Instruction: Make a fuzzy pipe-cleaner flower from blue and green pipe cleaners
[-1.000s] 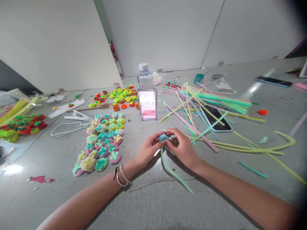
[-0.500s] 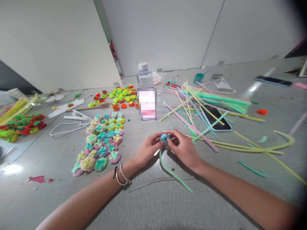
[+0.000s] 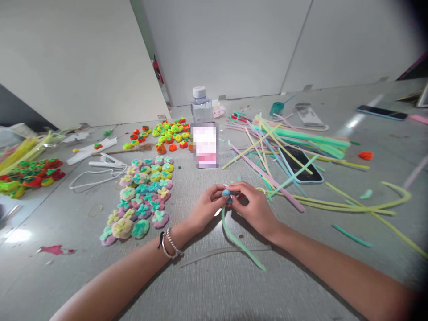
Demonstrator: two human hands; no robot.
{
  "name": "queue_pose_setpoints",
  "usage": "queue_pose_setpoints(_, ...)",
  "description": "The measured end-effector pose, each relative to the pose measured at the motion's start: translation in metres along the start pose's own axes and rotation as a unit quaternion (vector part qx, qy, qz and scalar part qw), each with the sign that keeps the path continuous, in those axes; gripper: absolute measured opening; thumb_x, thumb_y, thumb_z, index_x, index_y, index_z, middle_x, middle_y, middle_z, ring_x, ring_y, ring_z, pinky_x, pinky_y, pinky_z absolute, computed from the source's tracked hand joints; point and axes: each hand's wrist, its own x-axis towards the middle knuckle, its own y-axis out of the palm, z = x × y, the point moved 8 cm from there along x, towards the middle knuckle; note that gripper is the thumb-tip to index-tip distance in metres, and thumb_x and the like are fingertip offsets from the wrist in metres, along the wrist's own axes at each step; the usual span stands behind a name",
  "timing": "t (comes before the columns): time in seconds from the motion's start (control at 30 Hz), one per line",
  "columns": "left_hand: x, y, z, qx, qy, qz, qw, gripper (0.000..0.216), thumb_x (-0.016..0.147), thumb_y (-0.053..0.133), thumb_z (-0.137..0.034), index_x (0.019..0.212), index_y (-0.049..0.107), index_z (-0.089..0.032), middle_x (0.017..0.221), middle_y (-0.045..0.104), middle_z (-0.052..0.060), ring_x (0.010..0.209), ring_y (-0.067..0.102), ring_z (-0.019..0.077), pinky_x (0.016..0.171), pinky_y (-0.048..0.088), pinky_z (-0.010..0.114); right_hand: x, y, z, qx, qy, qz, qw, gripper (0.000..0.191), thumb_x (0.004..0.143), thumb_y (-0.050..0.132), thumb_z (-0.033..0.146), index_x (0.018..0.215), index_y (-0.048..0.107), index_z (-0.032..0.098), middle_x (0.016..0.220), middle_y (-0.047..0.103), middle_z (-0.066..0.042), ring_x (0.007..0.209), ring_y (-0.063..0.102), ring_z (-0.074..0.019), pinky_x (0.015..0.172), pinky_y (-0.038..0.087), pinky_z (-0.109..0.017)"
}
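Between both sets of fingertips sits a small blue coil of pipe cleaner (image 3: pixel 226 194), partly covered by the fingers. My left hand (image 3: pixel 206 207) pinches it from the left, and my right hand (image 3: pixel 257 207) grips its right side with thumb and forefinger. From under the coil a pale green pipe cleaner (image 3: pixel 238 240) trails down toward me; its upper end is hidden by the fingers. Left of my hands lie rows of pastel pipe-cleaner flowers (image 3: pixel 140 196). A thin grey strip (image 3: pixel 214 254) rests on the table below the hands.
Loose pastel pipe cleaners (image 3: pixel 267 165) spread over the right side, some across a phone (image 3: pixel 301 165). Behind the hands stand a blurred-out screen (image 3: pixel 205 145) and a clear bottle (image 3: pixel 202 109). Small red and yellow pipe-cleaner pieces (image 3: pixel 174 131) sit farther back. A white corded tool (image 3: pixel 109 162) lies left.
The blue coil has turned and shifted slightly left between my fingers. My right fingers have changed their grip a little, and the green tail's lower end has moved slightly left.
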Motion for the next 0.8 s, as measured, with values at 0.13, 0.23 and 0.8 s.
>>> queue_pose_setpoints(0.13,0.001,-0.001,0.001,0.003,-0.004,-0.012,1.0,0.024,0.074,0.074,-0.027,0.089,0.062,-0.013,0.076,0.067,0.003,0.07,0.061,0.012,0.071,0.046,0.026,0.001,0.001,0.003,-0.002,-0.008,0.004,1.0,0.023,0.083,0.058,0.01,0.102,0.064,0.021,0.105,0.069,-0.005,0.098,0.065,-0.0171,0.084,0.051,-0.029)
queue_pose_setpoints(0.23,0.001,-0.002,0.001,-0.007,-0.002,-0.023,1.0,0.023,0.073,0.075,-0.028,0.085,0.061,-0.013,0.073,0.065,0.001,0.068,0.06,0.0116,0.069,0.046,0.025,0.001,0.001,0.004,0.0,-0.009,0.003,1.0,0.025,0.082,0.057,0.008,0.101,0.064,0.022,0.103,0.069,-0.004,0.096,0.065,-0.0168,0.084,0.051,-0.03)
queue_pose_setpoints(0.8,0.003,-0.007,-0.001,-0.02,-0.012,-0.037,0.999,0.021,0.077,0.068,-0.025,0.093,0.061,-0.014,0.079,0.062,0.001,0.073,0.059,0.0126,0.073,0.044,0.026,0.002,0.015,0.014,-0.012,-0.059,0.105,0.993,0.06,0.082,0.058,0.012,0.136,0.044,0.034,0.134,0.051,-0.007,0.126,0.047,-0.0243,0.107,0.039,-0.047)
